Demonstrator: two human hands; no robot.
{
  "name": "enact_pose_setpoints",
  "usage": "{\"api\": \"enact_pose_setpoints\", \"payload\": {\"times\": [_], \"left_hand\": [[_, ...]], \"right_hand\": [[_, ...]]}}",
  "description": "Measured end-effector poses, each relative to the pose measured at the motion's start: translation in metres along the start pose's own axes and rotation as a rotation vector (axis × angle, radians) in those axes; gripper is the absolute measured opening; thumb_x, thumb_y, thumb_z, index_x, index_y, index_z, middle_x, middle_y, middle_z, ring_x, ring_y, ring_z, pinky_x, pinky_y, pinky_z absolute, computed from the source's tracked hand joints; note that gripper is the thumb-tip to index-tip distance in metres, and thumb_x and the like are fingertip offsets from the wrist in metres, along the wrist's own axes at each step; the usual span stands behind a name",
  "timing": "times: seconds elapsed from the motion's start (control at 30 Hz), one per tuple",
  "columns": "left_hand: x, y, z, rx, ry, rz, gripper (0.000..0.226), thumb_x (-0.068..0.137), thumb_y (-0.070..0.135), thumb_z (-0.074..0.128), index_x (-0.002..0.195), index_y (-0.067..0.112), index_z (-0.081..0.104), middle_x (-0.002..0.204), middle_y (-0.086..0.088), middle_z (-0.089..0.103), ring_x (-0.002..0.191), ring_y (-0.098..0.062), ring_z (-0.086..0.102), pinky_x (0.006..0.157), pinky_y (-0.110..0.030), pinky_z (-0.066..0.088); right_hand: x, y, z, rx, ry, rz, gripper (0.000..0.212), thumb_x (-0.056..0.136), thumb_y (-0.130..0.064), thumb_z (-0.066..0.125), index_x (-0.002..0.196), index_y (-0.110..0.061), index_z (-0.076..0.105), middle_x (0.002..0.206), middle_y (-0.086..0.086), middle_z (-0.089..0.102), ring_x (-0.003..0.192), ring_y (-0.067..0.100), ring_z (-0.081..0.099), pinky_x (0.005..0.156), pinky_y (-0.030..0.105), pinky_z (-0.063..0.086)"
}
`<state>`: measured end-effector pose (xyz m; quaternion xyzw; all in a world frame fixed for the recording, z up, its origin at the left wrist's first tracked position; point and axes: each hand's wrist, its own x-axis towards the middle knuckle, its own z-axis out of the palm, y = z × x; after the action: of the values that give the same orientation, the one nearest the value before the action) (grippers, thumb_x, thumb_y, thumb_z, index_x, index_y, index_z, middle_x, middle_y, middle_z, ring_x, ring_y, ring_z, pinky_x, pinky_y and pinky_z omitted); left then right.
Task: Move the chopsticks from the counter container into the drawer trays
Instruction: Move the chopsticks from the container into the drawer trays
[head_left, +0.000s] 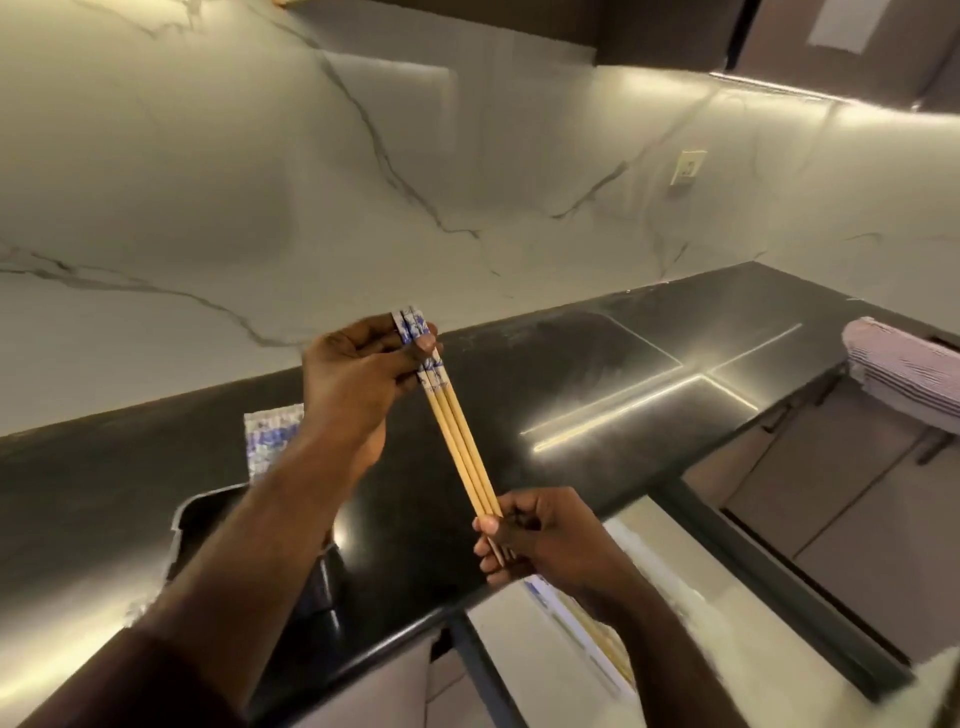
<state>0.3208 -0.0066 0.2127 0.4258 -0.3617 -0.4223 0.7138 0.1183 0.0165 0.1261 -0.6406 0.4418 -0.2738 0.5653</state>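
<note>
Near the counter's (571, 374) front-left edge stands the container (272, 441), more patterned ends showing in it. My left hand (358, 374) is raised above the counter, fingers pinching the blue-patterned tops of the chopsticks (460, 436). They slant down and right to my right hand (540, 540), curled round their thin tips over the counter's front edge. They look light, stiff and smooth (likely to slide apart in a loose hold), so I'd judge gripping both ends as a bundle safest. Below my right hand the drawer (727, 649) stands open, with what seem to be chopsticks already inside.
</note>
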Motion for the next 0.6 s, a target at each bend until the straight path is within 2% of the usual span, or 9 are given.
{"api": "enact_pose_setpoints", "payload": {"times": [0.1,0.23,0.37,0.47,0.6], "left_hand": [[-0.027,-0.053,0.047,0.022,-0.005,-0.105,0.02,0.081,-0.002,0.07,0.098,0.008,0.071,0.091,-0.007,0.077,0.087,-0.021,0.074,0.075,-0.032,0.059],[-0.062,-0.128,0.099,0.026,0.011,-0.254,0.02,0.079,0.002,0.071,0.098,0.007,0.07,0.09,-0.008,0.077,0.083,-0.02,0.075,0.065,-0.025,0.058],[-0.092,-0.205,0.137,0.092,-0.002,-0.427,0.016,0.079,0.003,0.072,0.094,0.008,0.069,0.085,-0.009,0.077,0.08,-0.024,0.075,0.067,-0.033,0.059],[-0.115,-0.255,0.153,0.187,-0.051,-0.517,0.01,0.083,0.003,0.07,0.092,0.007,0.068,0.085,-0.01,0.077,0.079,-0.025,0.075,0.066,-0.033,0.06],[-0.135,-0.303,0.159,0.276,-0.079,-0.641,0.008,0.085,-0.002,0.068,0.092,0.003,0.068,0.083,-0.01,0.077,0.074,-0.023,0.075,0.055,-0.024,0.057]], "right_hand": [[-0.037,0.038,-0.052,-0.009,0.058,0.11,0.01,0.089,-0.018,0.067,0.095,-0.013,0.073,0.082,0.008,0.075,0.076,0.021,0.074,0.067,0.027,0.06],[-0.08,0.085,-0.116,0.04,0.083,0.316,0.012,0.09,-0.01,0.066,0.091,-0.001,0.075,0.079,0.013,0.074,0.069,0.022,0.071,0.067,0.033,0.061],[-0.113,0.127,-0.167,-0.013,0.101,0.449,0.017,0.091,-0.003,0.062,0.091,0.013,0.068,0.075,0.017,0.067,0.064,0.021,0.065,0.067,0.037,0.062],[-0.126,0.158,-0.193,-0.052,0.076,0.558,0.017,0.088,0.006,0.053,0.087,0.011,0.069,0.073,0.015,0.067,0.062,0.022,0.063,0.066,0.035,0.059],[-0.124,0.197,-0.205,-0.114,0.087,0.659,0.02,0.084,0.002,0.054,0.079,0.002,0.074,0.071,0.015,0.071,0.059,0.023,0.065,0.063,0.034,0.061]]}}
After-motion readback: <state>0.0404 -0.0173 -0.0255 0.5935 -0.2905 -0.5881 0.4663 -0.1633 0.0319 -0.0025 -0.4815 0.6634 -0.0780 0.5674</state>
